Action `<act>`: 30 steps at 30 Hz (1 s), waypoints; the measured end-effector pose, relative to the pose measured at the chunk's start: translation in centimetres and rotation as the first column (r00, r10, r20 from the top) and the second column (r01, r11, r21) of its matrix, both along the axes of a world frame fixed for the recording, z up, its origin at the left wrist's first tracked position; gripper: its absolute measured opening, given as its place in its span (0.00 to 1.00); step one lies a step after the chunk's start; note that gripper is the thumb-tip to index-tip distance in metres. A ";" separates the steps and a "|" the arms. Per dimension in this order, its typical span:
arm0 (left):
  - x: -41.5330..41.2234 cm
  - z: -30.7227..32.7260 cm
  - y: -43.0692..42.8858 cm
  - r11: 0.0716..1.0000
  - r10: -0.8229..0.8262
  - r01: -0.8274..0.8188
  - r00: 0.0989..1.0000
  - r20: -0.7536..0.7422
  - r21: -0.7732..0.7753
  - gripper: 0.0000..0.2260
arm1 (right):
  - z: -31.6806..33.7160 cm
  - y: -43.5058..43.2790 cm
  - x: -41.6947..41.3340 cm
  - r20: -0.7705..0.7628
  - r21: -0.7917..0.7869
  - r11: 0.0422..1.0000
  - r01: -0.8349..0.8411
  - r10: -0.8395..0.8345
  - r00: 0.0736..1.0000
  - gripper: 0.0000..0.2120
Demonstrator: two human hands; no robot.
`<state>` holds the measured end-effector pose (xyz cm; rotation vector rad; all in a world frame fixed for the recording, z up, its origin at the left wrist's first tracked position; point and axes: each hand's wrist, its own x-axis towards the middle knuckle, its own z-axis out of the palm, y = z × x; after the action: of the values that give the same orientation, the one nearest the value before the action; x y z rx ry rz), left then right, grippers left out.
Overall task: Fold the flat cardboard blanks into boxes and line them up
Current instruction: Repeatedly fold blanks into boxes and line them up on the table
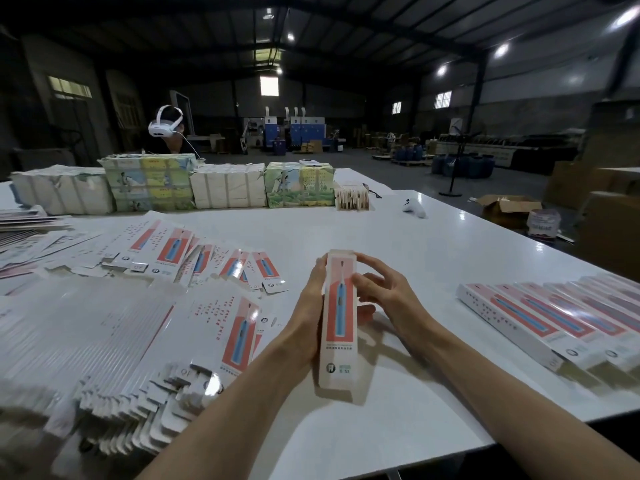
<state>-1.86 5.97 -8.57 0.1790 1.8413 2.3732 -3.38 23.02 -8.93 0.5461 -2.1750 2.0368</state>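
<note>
A folded box [340,317] is held upright just above the table [433,244], between the two hands. The left hand [310,306] is laid flat along the box's left edge, its fingers [320,271] straight and pressed against the side; its thumb cannot be seen. The right hand [388,296] is closed on the box's right edge, with bent fingertips [362,280] on the printed front and the thumb lower on the side.

Left of the left-hand fingers, and nearer the camera, a thick stack of flat blanks [114,337] is spread across the table. Beyond that stack, still left of the fingers, more fanned blanks [207,261] are scattered. Well to the right of the right-hand fingers, a row of finished boxes [554,317] is laid side by side, touching one another.

Far beyond the fingertips, wrapped bundles [221,185] are lined along the table's far side, and a white controller [414,207] is seen to their right. Behind the bundles, a person wearing a headset [165,123] is partly hidden.
</note>
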 end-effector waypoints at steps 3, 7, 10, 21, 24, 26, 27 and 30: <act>-0.3 -0.2 0.4 0.990 -0.047 0.033 0.993 -0.105 -0.136 0.40 | 0.2 0.1 0.0 -0.008 -0.017 1.000 -0.006 0.005 1.000 0.21; -0.4 -0.8 0.0 0.965 -0.072 0.024 0.982 -0.177 -0.262 0.46 | 0.4 0.0 -0.2 0.023 -0.013 1.000 -0.014 0.015 1.000 0.17; -0.4 -1.0 -0.1 0.959 -0.074 0.026 0.984 -0.163 -0.282 0.46 | 0.2 -0.2 -0.3 0.027 0.005 0.999 -0.035 0.034 0.999 0.13; -1.2 -1.5 0.1 0.925 -0.154 0.095 0.979 -0.134 -0.368 0.43 | -0.1 0.2 -1.1 0.053 -0.099 0.979 0.176 -0.171 0.984 0.11; -1.1 -1.3 -0.1 0.923 -0.213 0.153 0.968 -0.136 -0.352 0.41 | -0.1 0.5 -1.3 0.077 -0.155 0.976 0.150 -0.140 0.987 0.09; -1.0 -1.2 -0.2 0.917 -0.230 0.172 0.965 -0.126 -0.360 0.41 | 0.0 0.6 -1.3 0.066 -0.160 0.977 0.140 -0.131 0.989 0.09; -1.0 -1.1 -0.2 0.915 -0.228 0.169 0.966 -0.122 -0.367 0.41 | 0.1 0.7 -1.3 0.057 -0.152 0.979 0.138 -0.131 0.990 0.09; -1.0 -1.2 0.0 0.911 -0.204 0.145 0.972 -0.115 -0.386 0.42 | 0.3 0.7 -1.1 0.027 -0.143 0.983 0.118 -0.115 0.993 0.12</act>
<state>-2.90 5.97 -9.80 0.4730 2.2025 1.8920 -4.44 23.74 -8.59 0.3750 -1.9966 2.1226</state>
